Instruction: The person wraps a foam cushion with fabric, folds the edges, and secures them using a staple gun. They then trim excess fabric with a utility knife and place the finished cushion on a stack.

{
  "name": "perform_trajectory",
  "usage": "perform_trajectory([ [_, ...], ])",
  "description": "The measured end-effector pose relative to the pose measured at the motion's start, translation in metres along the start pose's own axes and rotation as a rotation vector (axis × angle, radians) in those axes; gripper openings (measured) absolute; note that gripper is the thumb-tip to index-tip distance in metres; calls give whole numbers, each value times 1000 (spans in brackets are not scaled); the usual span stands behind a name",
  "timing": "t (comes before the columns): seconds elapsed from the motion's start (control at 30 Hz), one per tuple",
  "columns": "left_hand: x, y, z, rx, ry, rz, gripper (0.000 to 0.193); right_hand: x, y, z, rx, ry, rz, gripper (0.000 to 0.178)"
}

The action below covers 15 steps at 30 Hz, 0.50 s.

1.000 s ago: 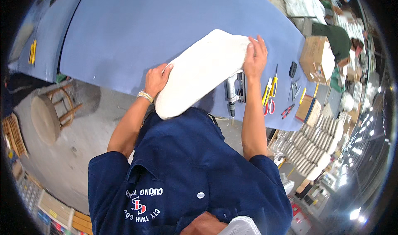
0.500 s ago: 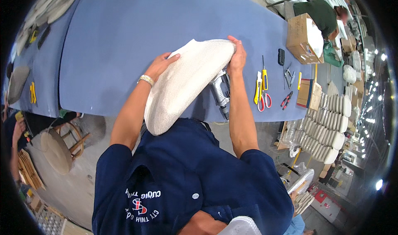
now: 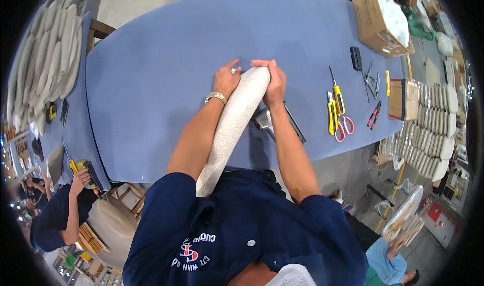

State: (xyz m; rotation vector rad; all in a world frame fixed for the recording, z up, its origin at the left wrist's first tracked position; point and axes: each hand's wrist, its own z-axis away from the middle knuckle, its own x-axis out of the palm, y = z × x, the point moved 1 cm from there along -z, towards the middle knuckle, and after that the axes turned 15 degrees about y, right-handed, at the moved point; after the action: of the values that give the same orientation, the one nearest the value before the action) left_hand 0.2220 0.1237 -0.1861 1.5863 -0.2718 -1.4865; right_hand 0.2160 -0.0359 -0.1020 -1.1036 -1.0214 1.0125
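Bright, even light right across my table [image 3: 166, 59], all around my grip! There's a soft, dark shadow on it below my right hand [image 3: 275, 87], just beside the pad [image 3: 242, 112], whose weave shows up nicely. Well out to my right, the wrapped stack [image 3: 428, 135] gives off a pale shine. Far left, it's smeary, with tiny light specks. Table edges bow, and corners go black!

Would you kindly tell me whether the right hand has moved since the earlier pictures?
Yes: the right hand has moved left, farther from the red-handled scissors on the table.
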Motion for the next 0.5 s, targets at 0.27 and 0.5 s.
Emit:
perform_trajectory([
  [0.27,-2,5,4,-27,23,-6,36,12,0,2,-167,74,45,53],
  [0.5,-9,5,1,-92,-4,36,35,35,-19,110,-635,-17,511,59],
])
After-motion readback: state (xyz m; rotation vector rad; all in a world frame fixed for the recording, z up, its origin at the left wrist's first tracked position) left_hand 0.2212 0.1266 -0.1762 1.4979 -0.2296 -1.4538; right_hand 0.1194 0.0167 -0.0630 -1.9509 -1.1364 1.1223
